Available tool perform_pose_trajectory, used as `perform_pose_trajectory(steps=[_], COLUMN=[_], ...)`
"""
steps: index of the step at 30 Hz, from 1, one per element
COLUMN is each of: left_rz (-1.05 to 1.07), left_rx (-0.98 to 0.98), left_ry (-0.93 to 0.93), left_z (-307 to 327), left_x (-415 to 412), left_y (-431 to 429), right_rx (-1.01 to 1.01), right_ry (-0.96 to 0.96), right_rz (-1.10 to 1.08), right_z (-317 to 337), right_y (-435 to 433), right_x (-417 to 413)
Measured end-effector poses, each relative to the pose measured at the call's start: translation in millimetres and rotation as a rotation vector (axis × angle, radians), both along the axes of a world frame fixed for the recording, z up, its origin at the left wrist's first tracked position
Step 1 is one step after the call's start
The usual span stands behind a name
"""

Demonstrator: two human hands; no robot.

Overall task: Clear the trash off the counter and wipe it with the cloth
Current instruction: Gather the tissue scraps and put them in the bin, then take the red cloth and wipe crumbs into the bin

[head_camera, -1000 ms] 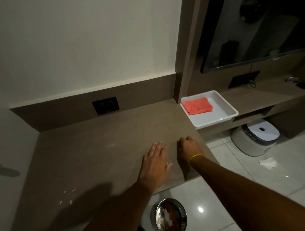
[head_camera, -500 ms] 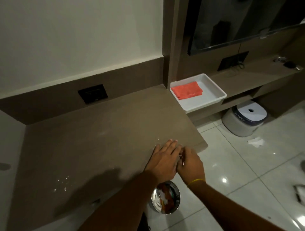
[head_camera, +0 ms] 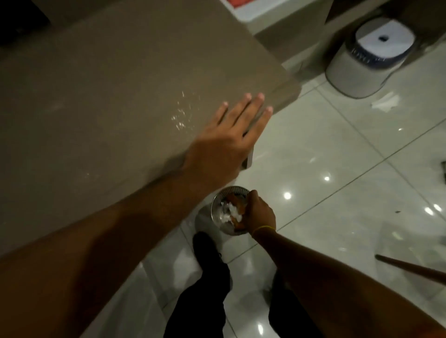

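My left hand (head_camera: 229,142) lies flat, fingers apart, on the brown counter (head_camera: 108,96) at its front right edge. White crumbs (head_camera: 179,118) are scattered just left of its fingers. My right hand (head_camera: 260,212), with a yellow band at the wrist, hangs below the counter over a small metal bin (head_camera: 217,210) on the floor. Its fingers are bunched and point down into the bin, where white and orange trash lies. What the fingers hold is hidden. A sliver of the orange cloth (head_camera: 235,2) shows in a white tray (head_camera: 243,13) at the top edge.
A white round-cornered stool (head_camera: 376,53) stands on the glossy tiled floor at the upper right, with a scrap of white paper (head_camera: 386,102) beside it. A wooden stick (head_camera: 410,267) enters from the right. My dark-clad leg (head_camera: 205,289) is next to the bin.
My right hand has left the counter edge and dropped to the bin on the floor. The view has tilted down. My left hand stays flat on the counter near the edge.
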State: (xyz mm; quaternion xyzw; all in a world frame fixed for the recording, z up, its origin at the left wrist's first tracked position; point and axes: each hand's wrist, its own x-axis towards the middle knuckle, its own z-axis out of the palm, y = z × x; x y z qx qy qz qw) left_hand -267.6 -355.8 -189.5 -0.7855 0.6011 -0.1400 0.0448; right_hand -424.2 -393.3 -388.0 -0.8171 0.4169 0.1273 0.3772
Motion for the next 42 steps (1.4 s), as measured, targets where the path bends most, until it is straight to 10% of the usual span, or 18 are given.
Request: perform_pose_trajectory(steps=[15,24,33,42], left_rz=[-0.018,0.082,0.157,0.350], left_rx=[-0.010,0.067,-0.017,-0.304], left_ry=[-0.068,0.371,0.809,0.789], left_z=[-15.6,13.1,75.9,142.7], left_x=[1.4,-7.2,7.0,126.9], left_y=[2.4,-6.3,-24.9,-139.1], right_rx=[0.053,0.068,-0.394,-0.452], right_ry=[0.034,-0.167,-0.580,-0.577], right_rz=[-0.059,-0.263,-0.446,-0.237], right_z=[-87.6,68.5,252.3,331.7], right_y=[19.4,11.9,-44.4,-185.4], right_x=[-18.3,-17.7,44.4,174.5])
